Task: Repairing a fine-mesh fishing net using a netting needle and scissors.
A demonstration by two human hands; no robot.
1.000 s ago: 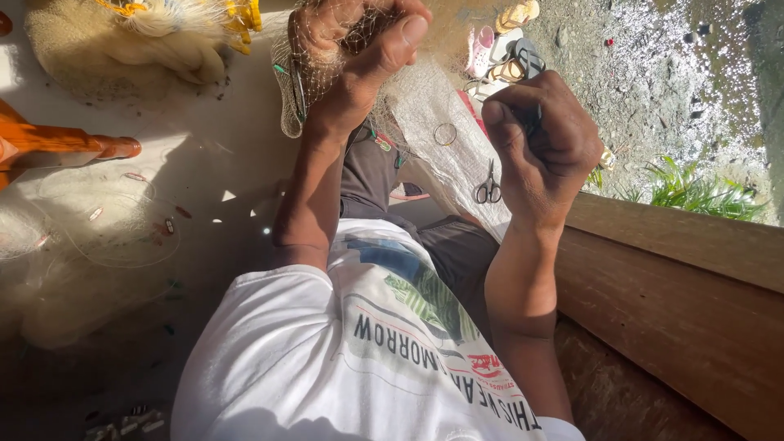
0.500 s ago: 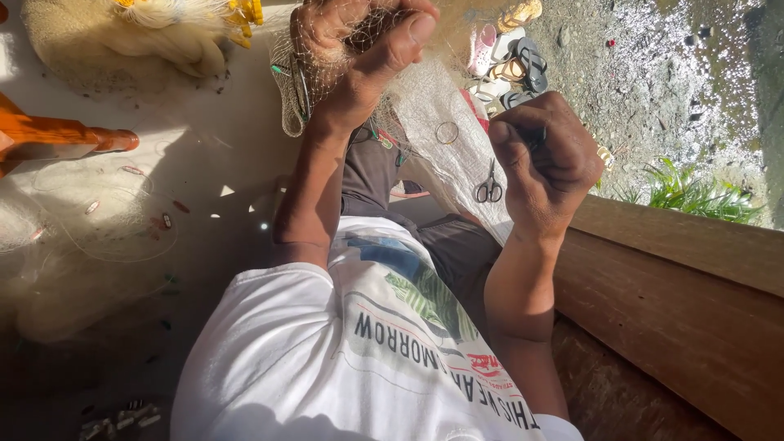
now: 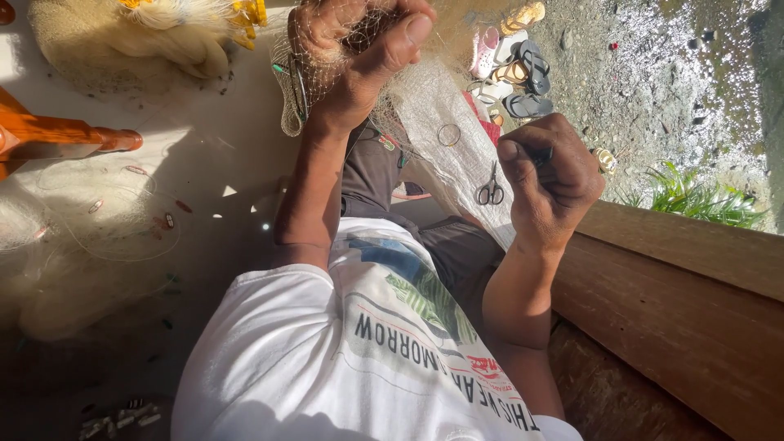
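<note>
My left hand (image 3: 359, 57) bunches the fine, pale fishing net (image 3: 425, 106) up high — knobbly mesh draped over my lap. My right hand (image 3: 551, 175) is clenched around something slim and dark — small steel scissors (image 3: 490, 189) lie nearby on the netting.

Left hand (image 3: 359, 57) bunches fishing net (image 3: 441, 122); right hand (image 3: 551, 175) pinches perhaps a small tool.
</note>
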